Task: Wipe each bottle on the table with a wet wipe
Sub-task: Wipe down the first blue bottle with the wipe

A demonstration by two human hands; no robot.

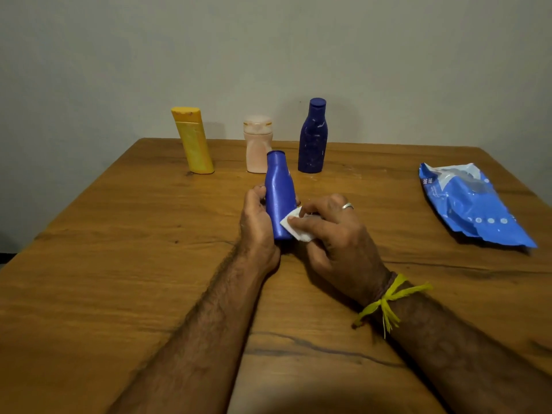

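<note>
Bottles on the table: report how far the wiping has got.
Done: nothing shows as finished. In hand: left hand grips the blue bottle while right hand presses a wet wipe on it. Seemingly left: yellow bottle, pink bottle, dark blue bottle.

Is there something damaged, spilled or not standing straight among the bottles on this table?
Nothing is spilled. The dark blue bottle at the back shows pale scuffed patches on its surface. The yellow bottle appears to lean left, though the wide-angle lens may cause that. The wet wipe pack is crumpled.
</note>
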